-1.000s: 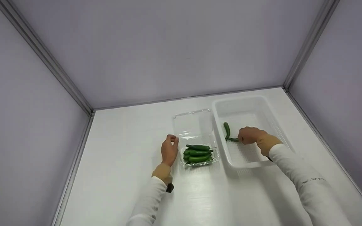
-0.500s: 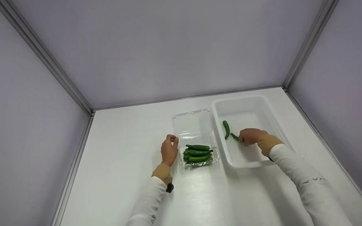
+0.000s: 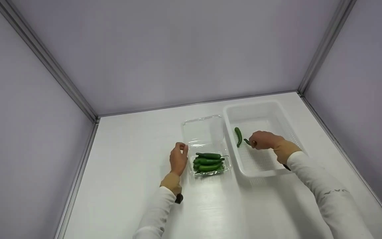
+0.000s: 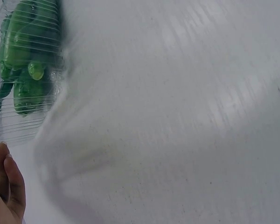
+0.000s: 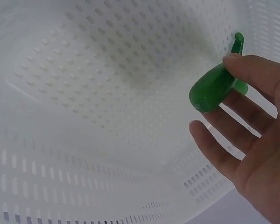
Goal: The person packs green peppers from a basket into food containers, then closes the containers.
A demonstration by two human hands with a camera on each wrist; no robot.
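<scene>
A white perforated basket (image 3: 254, 104) stands on the table at the right. One green pepper (image 3: 238, 136) lies on its floor near the left wall. My right hand (image 3: 261, 140) is inside the basket and pinches a second green pepper (image 3: 246, 142) by one end; in the right wrist view this pepper (image 5: 211, 90) sits between thumb and fingers (image 5: 214, 142) just above the basket floor (image 5: 84, 70). My left hand (image 3: 179, 158) rests on the table against the left side of a clear clamshell tray (image 3: 226, 165) holding several green peppers (image 3: 208, 162), fingers loosely curled and holding nothing.
The clamshell's clear lid (image 3: 202, 131) lies open behind the tray, beside the basket. Through the tray wall the left wrist view shows the peppers (image 4: 28, 56). Grey walls enclose the white table (image 3: 128, 172) on three sides.
My right hand has carried its pepper a little farther back and up inside the basket, next to the pepper lying there. The left hand has stayed put.
</scene>
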